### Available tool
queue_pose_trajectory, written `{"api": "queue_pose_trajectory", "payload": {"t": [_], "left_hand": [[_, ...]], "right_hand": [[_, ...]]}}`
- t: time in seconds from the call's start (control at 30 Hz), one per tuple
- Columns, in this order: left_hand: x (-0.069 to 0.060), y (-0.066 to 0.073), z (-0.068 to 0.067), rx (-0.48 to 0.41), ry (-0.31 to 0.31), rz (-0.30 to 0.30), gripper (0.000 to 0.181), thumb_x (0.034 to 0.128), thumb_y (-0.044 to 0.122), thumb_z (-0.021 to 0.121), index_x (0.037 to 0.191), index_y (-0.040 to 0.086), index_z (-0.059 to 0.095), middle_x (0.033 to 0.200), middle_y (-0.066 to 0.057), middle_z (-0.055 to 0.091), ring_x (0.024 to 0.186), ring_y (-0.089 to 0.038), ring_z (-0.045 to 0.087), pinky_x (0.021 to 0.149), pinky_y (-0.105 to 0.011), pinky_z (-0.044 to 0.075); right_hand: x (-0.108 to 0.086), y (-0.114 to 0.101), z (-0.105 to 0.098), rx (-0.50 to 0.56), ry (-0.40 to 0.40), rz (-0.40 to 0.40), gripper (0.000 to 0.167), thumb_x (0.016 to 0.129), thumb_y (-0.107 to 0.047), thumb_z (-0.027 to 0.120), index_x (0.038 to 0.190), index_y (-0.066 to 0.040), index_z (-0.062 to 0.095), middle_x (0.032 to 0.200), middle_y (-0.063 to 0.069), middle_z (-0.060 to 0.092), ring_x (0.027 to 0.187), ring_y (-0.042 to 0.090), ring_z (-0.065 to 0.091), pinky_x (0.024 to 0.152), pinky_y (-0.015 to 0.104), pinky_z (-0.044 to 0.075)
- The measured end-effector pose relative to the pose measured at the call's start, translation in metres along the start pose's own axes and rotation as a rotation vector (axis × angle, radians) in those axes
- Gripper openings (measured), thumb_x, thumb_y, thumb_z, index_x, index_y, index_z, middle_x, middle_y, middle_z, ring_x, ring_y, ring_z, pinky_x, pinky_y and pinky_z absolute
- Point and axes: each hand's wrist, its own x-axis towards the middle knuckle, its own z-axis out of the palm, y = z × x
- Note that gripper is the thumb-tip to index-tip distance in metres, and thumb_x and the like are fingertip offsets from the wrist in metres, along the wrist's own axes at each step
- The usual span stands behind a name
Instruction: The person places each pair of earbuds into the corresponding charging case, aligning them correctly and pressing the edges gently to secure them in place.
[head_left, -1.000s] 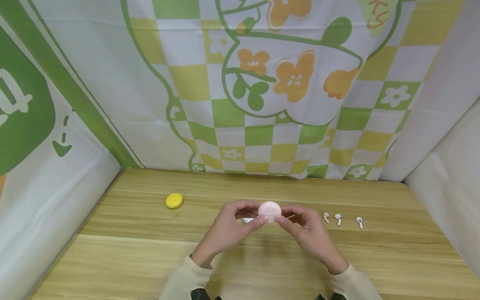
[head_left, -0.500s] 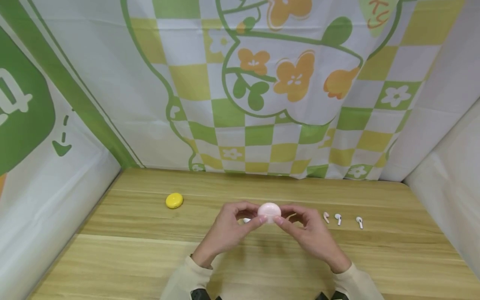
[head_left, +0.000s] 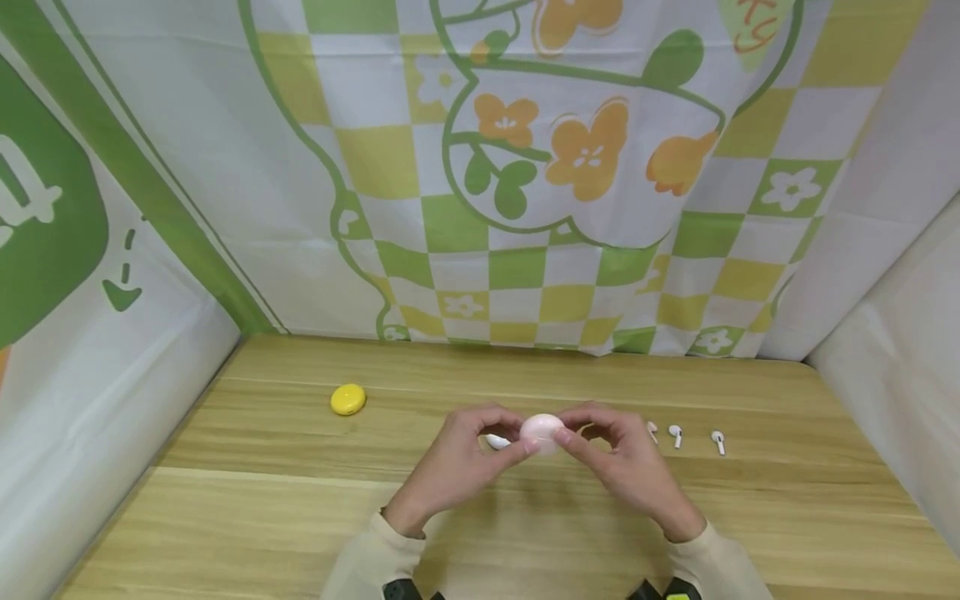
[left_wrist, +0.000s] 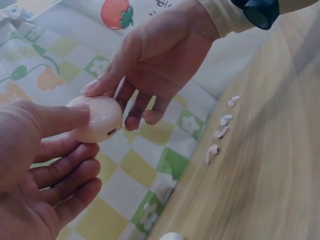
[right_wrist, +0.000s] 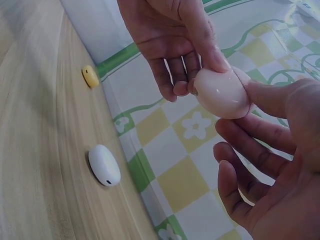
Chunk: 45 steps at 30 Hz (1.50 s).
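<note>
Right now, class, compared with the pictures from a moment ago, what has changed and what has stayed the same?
The pink case sits slightly lower in the head view, and the right hand now hides part of a pink earbud. Nothing was picked up or let go: the left hand and right hand still hold the case. The yellow case and two white earbuds stayed put.

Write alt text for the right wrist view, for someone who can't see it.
A person's left hand and right hand together pinch a pale pink earbud case. A white earbud case and a yellow earbud case rest apart on a wooden table, beside a checked, flower-patterned cloth.
</note>
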Motion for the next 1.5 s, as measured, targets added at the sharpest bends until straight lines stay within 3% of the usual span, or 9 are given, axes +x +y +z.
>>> {"api": "queue_pose_trajectory", "payload": {"t": [0.17,0.43,0.57,0.67,0.83,1.13,1.33,1.5], "left_hand": [[-0.001,0.002,-0.001,0.029,-0.012,0.040,0.016,0.0917,0.017,0.078,0.106,0.010,0.076,0.101,0.008,0.070,0.095,-0.010,0.065,0.086,-0.033,0.054],[-0.002,0.001,-0.001,0.072,-0.020,0.085,0.016,0.0926,0.017,0.077,0.107,0.009,0.075,0.101,0.008,0.069,0.097,-0.010,0.065,0.088,-0.034,0.055],[-0.002,0.000,-0.003,0.071,-0.009,0.081,0.018,0.0925,0.018,0.077,0.107,0.009,0.075,0.102,0.007,0.069,0.097,-0.011,0.065,0.089,-0.035,0.054],[-0.002,-0.001,-0.006,0.059,0.017,0.075,0.018,0.0916,0.019,0.078,0.107,0.010,0.075,0.101,0.007,0.069,0.097,-0.012,0.064,0.089,-0.036,0.054],[-0.002,-0.004,-0.010,0.007,0.057,0.058,0.018,0.0914,0.020,0.078,0.106,0.009,0.076,0.098,0.004,0.070,0.094,-0.012,0.066,0.094,-0.040,0.053],[-0.001,-0.006,-0.014,-0.024,0.102,0.017,0.019,0.0910,0.019,0.079,0.104,0.006,0.075,0.094,0.002,0.070,0.091,-0.014,0.067,0.094,-0.039,0.053],[0.000,-0.006,-0.015,-0.012,0.126,0.015,0.019,0.0904,0.019,0.080,0.103,0.007,0.075,0.095,0.002,0.070,0.091,-0.014,0.067,0.091,-0.037,0.054],[0.000,-0.006,-0.015,-0.019,0.124,0.010,0.019,0.0901,0.019,0.080,0.104,0.006,0.075,0.095,0.001,0.069,0.091,-0.014,0.068,0.091,-0.036,0.054]], "right_hand": [[0.001,-0.001,-0.001,-0.005,-0.009,0.001,0.015,0.102,-0.008,0.061,0.100,-0.009,0.076,0.097,-0.001,0.074,0.090,0.014,0.067,0.078,0.032,0.055],[0.003,-0.002,-0.002,0.019,-0.034,0.102,0.022,0.105,-0.013,0.057,0.098,-0.004,0.076,0.094,0.005,0.072,0.078,0.012,0.060,0.070,0.027,0.051],[0.002,-0.003,-0.007,-0.034,-0.012,0.161,0.024,0.106,-0.021,0.057,0.104,-0.005,0.076,0.099,0.004,0.074,0.087,0.015,0.066,0.078,0.028,0.053],[0.002,-0.002,-0.016,-0.094,0.038,0.198,0.025,0.105,-0.026,0.060,0.107,-0.008,0.077,0.102,0.004,0.075,0.096,0.019,0.069,0.081,0.029,0.054],[0.001,0.010,-0.034,-0.231,0.121,0.236,0.026,0.102,-0.028,0.065,0.112,-0.006,0.075,0.105,0.005,0.074,0.093,0.021,0.067,0.077,0.032,0.055],[-0.002,0.034,-0.050,-0.469,0.203,0.137,0.019,0.096,-0.018,0.073,0.107,-0.002,0.075,0.097,0.006,0.074,0.088,0.022,0.067,0.075,0.036,0.057],[-0.005,0.051,-0.050,-0.678,0.166,0.177,0.025,0.089,-0.019,0.081,0.104,-0.001,0.076,0.093,0.009,0.072,0.083,0.026,0.065,0.069,0.043,0.054],[-0.008,0.065,-0.049,-0.760,0.109,0.264,0.030,0.085,-0.021,0.083,0.104,0.001,0.076,0.086,0.009,0.066,0.079,0.027,0.056,0.065,0.040,0.046]]}}
